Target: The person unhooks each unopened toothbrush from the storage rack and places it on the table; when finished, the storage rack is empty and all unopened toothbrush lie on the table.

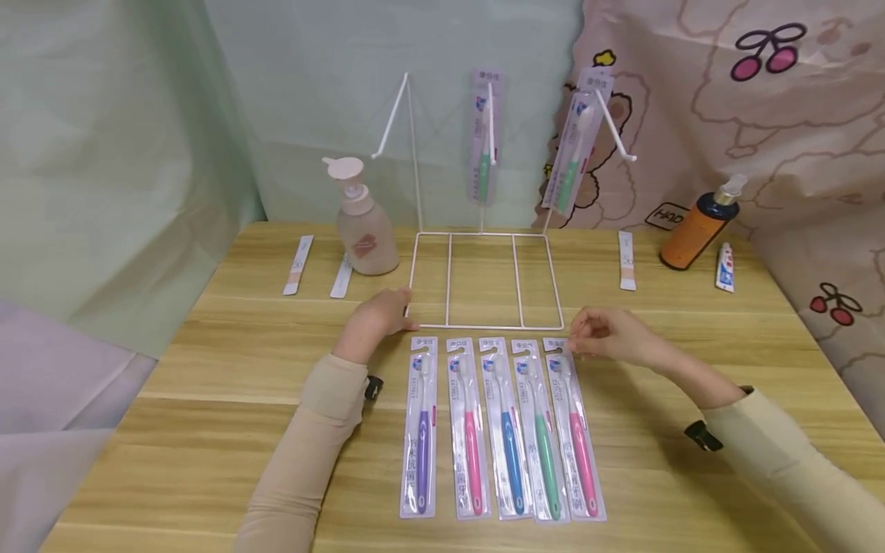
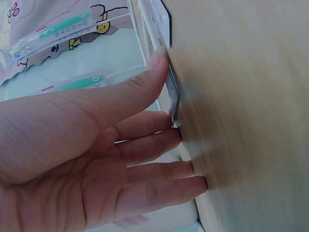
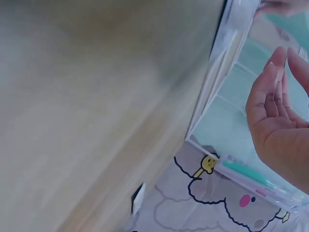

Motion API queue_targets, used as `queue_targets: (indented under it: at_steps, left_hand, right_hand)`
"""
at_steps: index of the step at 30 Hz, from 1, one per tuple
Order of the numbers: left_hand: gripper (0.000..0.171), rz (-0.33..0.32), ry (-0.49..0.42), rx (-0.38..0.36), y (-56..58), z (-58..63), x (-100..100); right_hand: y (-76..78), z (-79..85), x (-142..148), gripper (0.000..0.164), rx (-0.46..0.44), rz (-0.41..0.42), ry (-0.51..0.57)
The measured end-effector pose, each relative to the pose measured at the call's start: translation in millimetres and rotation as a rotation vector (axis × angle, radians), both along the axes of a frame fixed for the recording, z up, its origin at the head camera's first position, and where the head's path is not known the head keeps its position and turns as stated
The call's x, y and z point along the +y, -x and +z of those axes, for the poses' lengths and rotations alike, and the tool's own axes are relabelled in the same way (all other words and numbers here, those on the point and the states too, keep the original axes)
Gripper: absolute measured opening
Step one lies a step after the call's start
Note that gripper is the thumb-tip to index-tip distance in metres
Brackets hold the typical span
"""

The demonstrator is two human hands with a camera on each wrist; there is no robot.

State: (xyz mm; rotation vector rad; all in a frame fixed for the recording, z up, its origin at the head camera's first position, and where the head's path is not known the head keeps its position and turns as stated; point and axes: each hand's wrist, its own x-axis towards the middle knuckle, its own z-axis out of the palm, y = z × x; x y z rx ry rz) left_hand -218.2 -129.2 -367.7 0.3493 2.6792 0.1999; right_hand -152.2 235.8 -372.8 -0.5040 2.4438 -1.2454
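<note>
Several packaged toothbrushes lie in a row in front of a white wire rack (image 1: 484, 328): a purple one (image 1: 422, 445), a pink one (image 1: 472, 453), a blue one (image 1: 510, 453), a green one (image 1: 548, 457) and another pink one (image 1: 582, 453). My left hand (image 1: 376, 319) is at the rack's front left corner; in the left wrist view its fingers (image 2: 154, 145) are nearly straight, tips at the tabletop. Beside the rightmost package's top is my right hand (image 1: 615, 334), fingers loosely bent, holding nothing visible. Green toothbrush packs hang from the middle hook (image 1: 484, 169) and right hook (image 1: 570, 165).
A pump bottle (image 1: 366, 230) stands left of the rack, near two paper sachets, one the far-left sachet (image 1: 298, 265). To the right are another sachet (image 1: 626, 261), an orange spray bottle (image 1: 694, 234) and a small toothpaste tube (image 1: 724, 269). The left hook (image 1: 390, 115) carries nothing.
</note>
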Motion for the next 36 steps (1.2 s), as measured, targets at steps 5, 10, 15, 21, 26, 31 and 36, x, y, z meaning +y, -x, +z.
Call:
queue_targets:
  at_steps: [5, 10, 15, 21, 26, 31, 36]
  left_hand:
    - [0.075, 0.014, -0.009, -0.010, -1.2, -0.2, -1.1]
    - [0.076, 0.014, -0.004, -0.017, -0.7, -0.4, -0.6]
    - [0.073, 0.021, -0.008, -0.019, -0.1, -0.2, 0.8]
    - [0.071, 0.005, 0.000, -0.006, -0.4, 0.0, 1.9]
    - [0.076, 0.015, 0.001, -0.028, -1.6, 2.4, 1.3]
    - [0.075, 0.029, -0.011, -0.039, -2.9, 3.0, 1.2]
    - [0.076, 0.032, -0.006, -0.025, -1.9, 1.4, 0.9]
  right_hand:
    - [35.5, 6.5, -10.9, 0.024, 0.063, -0.074, -0.047]
    - [71.6, 16.1, -27.8, 0.034, 0.060, -0.157, -0.049]
    - [106.5, 20.8, -46.8, 0.045, -0.002, -0.258, 0.052]
    - [137.9, 26.3, -75.2, 0.048, 0.029, -0.336, 0.094]
    - [160.2, 36.8, -96.8, 0.064, 0.028, -0.375, 0.091]
    - [180.5, 44.2, -110.6, 0.071, 0.020, -0.437, 0.088]
    - [192.8, 51.8, -120.7, 0.071, 0.055, -0.482, 0.127]
